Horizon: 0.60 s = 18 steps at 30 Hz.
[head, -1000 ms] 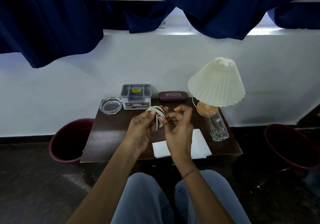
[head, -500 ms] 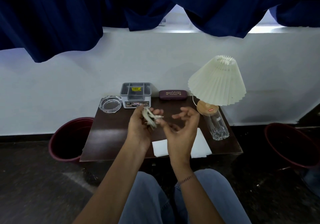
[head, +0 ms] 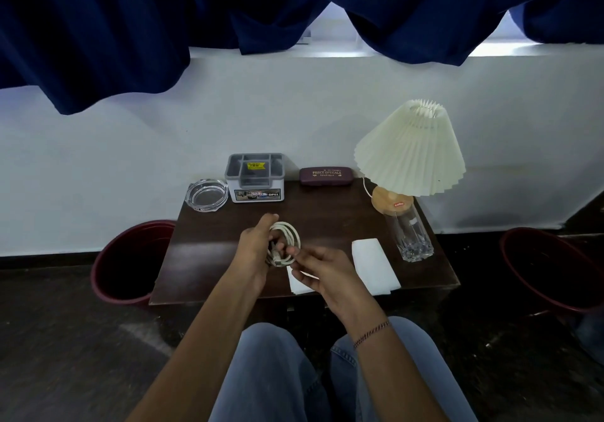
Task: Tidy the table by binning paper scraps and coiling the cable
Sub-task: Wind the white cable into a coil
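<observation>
Coiled cable (head: 285, 242) gripped in the left hand (head: 253, 251) above the table (head: 209, 258), loops upright; right hand (head: 322, 269), fingers loosely curled, touches its lower end from the right.

Right bin (head: 552, 271) cut by frame edge; hands cover part of paper (head: 374, 266).

Both forearms rose from the bottom edge toward the frame's centre. The left hand (head: 253, 251) stood on edge, back turned leftward, fingers curled closed around a coil. The right hand (head: 322, 269) lay just lower right of it, palm leftward, fingers loosely bent, thumb tip at the coil. A thin bracelet circled the right wrist.
</observation>
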Available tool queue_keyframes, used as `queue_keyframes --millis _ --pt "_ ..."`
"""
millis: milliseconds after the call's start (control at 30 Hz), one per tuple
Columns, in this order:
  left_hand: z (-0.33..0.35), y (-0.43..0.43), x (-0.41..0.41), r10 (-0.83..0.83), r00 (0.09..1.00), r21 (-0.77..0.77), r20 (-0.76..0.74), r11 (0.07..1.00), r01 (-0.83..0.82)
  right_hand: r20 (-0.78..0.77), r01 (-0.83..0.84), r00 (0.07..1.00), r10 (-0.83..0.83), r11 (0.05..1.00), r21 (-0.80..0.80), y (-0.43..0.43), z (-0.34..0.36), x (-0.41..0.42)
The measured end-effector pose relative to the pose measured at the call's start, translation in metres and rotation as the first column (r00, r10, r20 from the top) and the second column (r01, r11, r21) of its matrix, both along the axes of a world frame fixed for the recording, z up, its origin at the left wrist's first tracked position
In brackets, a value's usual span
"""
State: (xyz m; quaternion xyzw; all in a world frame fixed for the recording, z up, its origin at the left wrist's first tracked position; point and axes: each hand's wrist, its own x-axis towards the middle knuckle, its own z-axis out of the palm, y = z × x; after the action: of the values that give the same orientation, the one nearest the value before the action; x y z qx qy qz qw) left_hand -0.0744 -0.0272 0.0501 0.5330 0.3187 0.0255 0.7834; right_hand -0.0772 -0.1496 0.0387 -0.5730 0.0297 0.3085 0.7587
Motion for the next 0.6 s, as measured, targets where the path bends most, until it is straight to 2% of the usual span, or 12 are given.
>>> queue_keyframes --millis 167,233,367,467,533,600 --pt "-0.003 0.002 0.006 0.008 0.998 0.126 -0.070 0.992 0.001 -0.073 0.024 0.997 -0.017 0.995 0.094 0.001 -0.006 0.000" --pt "-0.007 0.006 0.007 0.017 0.992 0.274 -0.121 0.962 0.017 -0.040 0.025 0.999 -0.023 0.999 0.036 -0.001 -0.006 0.004" --pt "-0.020 0.011 0.011 -0.053 0.991 0.346 -0.123 0.934 0.093 0.053 0.043 0.998 -0.036 0.989 -0.139 -0.007 -0.008 0.015" --pt "-0.027 0.013 0.019 -0.124 0.987 0.464 -0.099 0.872 0.156 0.063 0.073 0.996 -0.062 0.980 -0.186 -0.012 -0.014 0.029" --pt "-0.031 0.013 0.028 -0.134 0.989 0.452 -0.067 0.879 0.149 0.057 0.089 0.995 -0.080 0.978 -0.188 -0.015 -0.019 0.042" --pt "-0.036 0.012 0.038 -0.158 0.987 0.342 -0.038 0.926 0.161 0.069 0.110 0.993 -0.097 0.971 -0.214 -0.019 -0.026 0.058"
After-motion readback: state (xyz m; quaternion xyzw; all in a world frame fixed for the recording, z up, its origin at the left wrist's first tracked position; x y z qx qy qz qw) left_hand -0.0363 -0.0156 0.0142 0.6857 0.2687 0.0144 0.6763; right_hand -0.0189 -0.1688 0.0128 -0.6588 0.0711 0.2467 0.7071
